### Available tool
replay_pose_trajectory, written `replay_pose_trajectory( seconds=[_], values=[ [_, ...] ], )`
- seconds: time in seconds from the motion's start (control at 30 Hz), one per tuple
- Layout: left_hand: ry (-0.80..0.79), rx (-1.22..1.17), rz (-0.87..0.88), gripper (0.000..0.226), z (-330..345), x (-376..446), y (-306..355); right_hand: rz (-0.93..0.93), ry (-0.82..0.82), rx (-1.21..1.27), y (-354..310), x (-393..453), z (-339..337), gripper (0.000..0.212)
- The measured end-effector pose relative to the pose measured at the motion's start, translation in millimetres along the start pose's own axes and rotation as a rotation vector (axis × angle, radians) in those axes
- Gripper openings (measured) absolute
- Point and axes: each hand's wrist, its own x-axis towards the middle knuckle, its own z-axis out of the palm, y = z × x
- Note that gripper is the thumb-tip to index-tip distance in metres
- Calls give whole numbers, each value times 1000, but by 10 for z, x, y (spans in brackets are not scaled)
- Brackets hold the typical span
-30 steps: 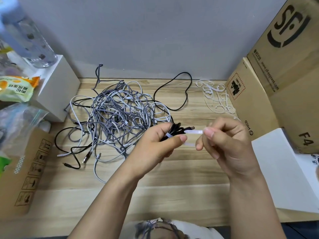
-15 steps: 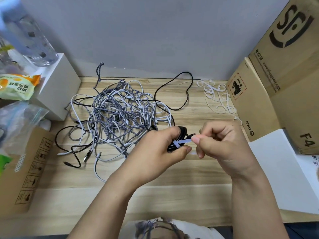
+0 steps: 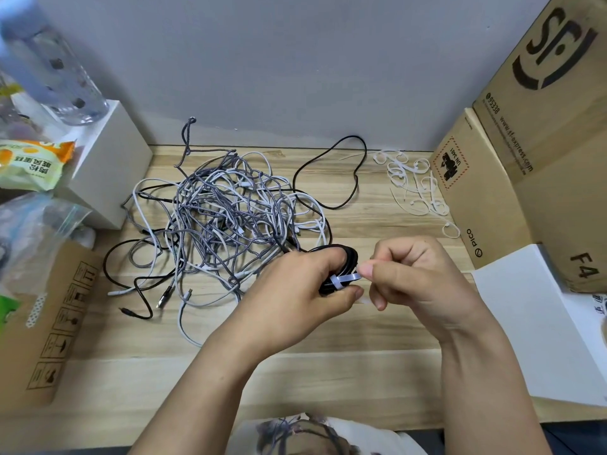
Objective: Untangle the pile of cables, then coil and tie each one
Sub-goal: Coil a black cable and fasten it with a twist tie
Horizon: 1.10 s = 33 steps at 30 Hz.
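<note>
Far left of both hands, a clear bottle stands on a white box, with a snack packet and a plastic bag in front of it and a brown carton nearer the table edge. The wooden table carries everything.

Just left of and beyond the left hand lies the tangle of grey, white and black cables, its near edge reaching the hand's knuckles. A loose black cable loops out of the pile well beyond both hands, toward the wall.

The left hand is curled round a black coil, thumb and fingers gripping it so that only its right rim shows. A white tie wraps across that rim, lying between the two hands.

The right hand sits just right of the coil, its fingers folded and its thumb and forefinger pinching the free end of the tie. The two hands nearly touch at the tie.

Beyond the right hand, near the wall, lies a scatter of spare ties. Right of that hand stand two cardboard boxes, and a white sheet lies just beside its wrist.
</note>
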Motion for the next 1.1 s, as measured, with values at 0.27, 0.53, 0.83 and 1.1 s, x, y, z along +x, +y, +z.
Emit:
replay_pose_trajectory(
  seconds=[0.27, 0.53, 0.83, 1.1],
  values=[
    [12, -47, 11, 27, 65, -1, -23, 72, -41, 38, 37, 30, -27, 32],
    [55, -152, 17, 31, 64, 8, 15, 13, -29, 104, 107, 42, -6, 31],
    [11, -63, -36, 25, 54, 23, -20, -84, -79, -170, 120, 38, 60, 27],
    [57, -434, -157, 28, 67, 65, -76, -40, 207, -133, 264, 107, -6, 31]
  ],
)
